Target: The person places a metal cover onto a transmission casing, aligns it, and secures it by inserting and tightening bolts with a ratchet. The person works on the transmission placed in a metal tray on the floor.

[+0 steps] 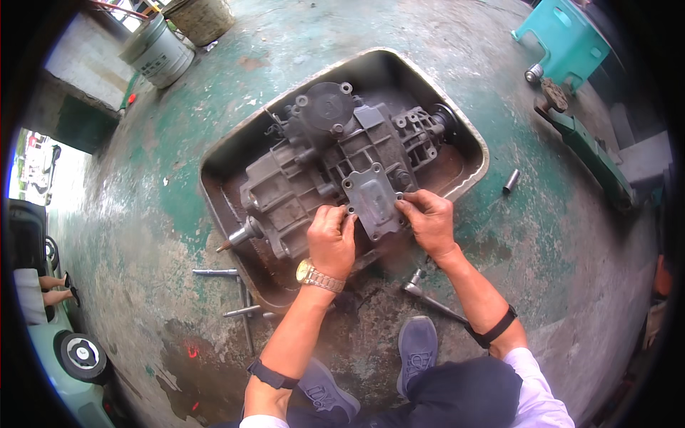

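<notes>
A gearbox (285, 184) of dull grey cast metal lies in a large metal tray on the floor. A flat grey cover plate (372, 200) with holes along its rim is at the gearbox's near side. My left hand (332, 239), with a watch on its wrist, is closed with thumb and finger at the plate's left edge, beside a rim hole. At the opposite edge, my right hand (430, 222) pinches close to another hole. Any small bolt between the fingertips is too hidden to make out.
The tray's rim (474, 128) surrounds the gearbox. A ratchet wrench (435, 303) lies near my shoes, with more tools (242, 310) to the left. On the right are a loose socket (511, 180), a green floor jack (592, 153) and a turquoise stool (564, 39). Buckets (158, 53) stand far left.
</notes>
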